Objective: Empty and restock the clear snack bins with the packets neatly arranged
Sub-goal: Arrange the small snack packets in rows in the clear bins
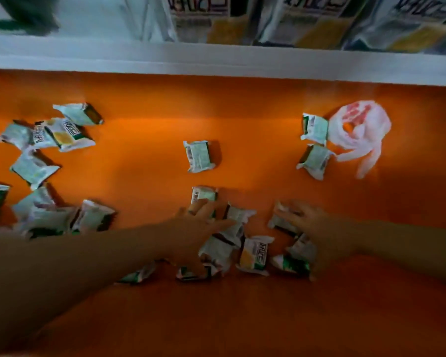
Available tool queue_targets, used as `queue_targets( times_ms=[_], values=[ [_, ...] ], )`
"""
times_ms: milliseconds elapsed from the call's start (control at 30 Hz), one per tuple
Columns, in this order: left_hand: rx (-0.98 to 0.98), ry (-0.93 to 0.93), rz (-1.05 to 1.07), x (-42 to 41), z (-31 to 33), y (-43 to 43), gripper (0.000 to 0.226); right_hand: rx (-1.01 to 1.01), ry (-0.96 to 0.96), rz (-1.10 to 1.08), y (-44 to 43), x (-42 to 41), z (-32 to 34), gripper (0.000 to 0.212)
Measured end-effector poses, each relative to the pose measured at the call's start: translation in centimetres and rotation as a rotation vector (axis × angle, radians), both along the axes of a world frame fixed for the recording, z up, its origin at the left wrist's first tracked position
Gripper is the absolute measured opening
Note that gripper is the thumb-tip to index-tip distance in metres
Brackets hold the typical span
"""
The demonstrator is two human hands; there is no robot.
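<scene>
Left hand (201, 222): palm down, fingers stretched out, resting on the centre packet pile (242, 243), fingertips touching one packet (204, 195) at the pile's upper edge. Holds nothing that I can see.
Right hand (309, 225): palm down at the pile's right side, fingers over a packet (283, 221). Motion blur, so I can't tell if it grips it or just lies on it.

Containers: only a thin white plastic bag (358, 130) with red print, upper right, slumped on the orange desk (242, 112). Its contents are unreadable. Two packets (314, 127) lie just left of it, touching or nearly so.

Packet spread: the pile sits between the two hands, lower centre. A lone packet (198, 155) lies above it, well apart from both hands. A loose cluster (49, 135) is at upper left, and another cluster (62, 217) at lower left beside the left forearm. All lie flat or tilted, in mixed orientations.

A white shelf edge (216, 60) runs across the top, with larger bags (319, 21) above it, blurred.
</scene>
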State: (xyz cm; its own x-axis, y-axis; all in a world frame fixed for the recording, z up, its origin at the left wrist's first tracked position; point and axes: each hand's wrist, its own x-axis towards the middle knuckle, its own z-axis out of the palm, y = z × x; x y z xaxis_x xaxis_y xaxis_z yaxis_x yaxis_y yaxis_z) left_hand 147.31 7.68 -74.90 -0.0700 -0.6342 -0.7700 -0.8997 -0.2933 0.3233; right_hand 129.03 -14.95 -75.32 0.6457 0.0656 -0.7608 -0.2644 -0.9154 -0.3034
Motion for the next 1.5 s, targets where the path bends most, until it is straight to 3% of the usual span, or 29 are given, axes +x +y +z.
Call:
queue_targets(
  times_ms=[133,233,333,500,633,700,800,1000,1167,1333,1400,1500],
  values=[
    [0.008,-0.086,-0.075,-1.1,-1.7,0.3,0.116,-0.008,-0.076,-0.034,0.6,-1.2,-0.9,0.11],
    [-0.054,-0.09,-0.021,-1.2,-2.2,0.7,0.109,-0.001,-0.088,0.058,1.0,-0.7,-1.3,0.109],
    [-0.142,-0.149,0.05,0.0,-2.3,0.8,0.098,0.002,-0.149,-0.006,1.5,0.6,-1.6,0.099],
    [-0.244,-0.216,0.254,3.7,-2.9,0.8,0.082,0.035,-0.266,-0.277,1.2,4.5,-2.4,0.093],
    [-0.28,-0.226,0.524,5.6,-2.9,0.9,0.086,0.078,-0.377,-0.584,-0.3,7.6,-2.9,0.093],
    [-0.28,-0.214,0.602,6.2,-2.9,0.8,0.093,0.141,-0.342,-0.715,-1.1,8.5,-3.2,0.112],
    [-0.229,-0.185,0.617,6.2,-3.1,0.9,0.104,0.144,-0.219,-0.693,-1.0,8.7,-3.7,0.13],
    [-0.135,-0.007,0.625,2.6,-3.8,0.5,0.11,0.237,-0.173,-0.583,2.3,8.7,-3.1,0.126],
    [-0.283,-0.03,0.729,3.5,-3.9,0.4,0.101,0.42,-0.106,-0.722,3.3,8.5,-3.1,0.109],
    [-0.063,-0.082,0.44,3.6,-3.4,1.6,0.124,0.557,-0.041,-0.788,3.9,8.4,-2.9,0.089],
    [-0.008,-0.139,0.324,3.0,-3.1,2.4,0.121,0.571,-0.026,-0.766,3.8,8.5,-2.7,0.091],
    [-0.113,-0.202,0.31,2.5,-3.3,2.8,0.108,0.605,0.012,-0.709,3.8,8.9,-2.3,0.099]
  ],
)
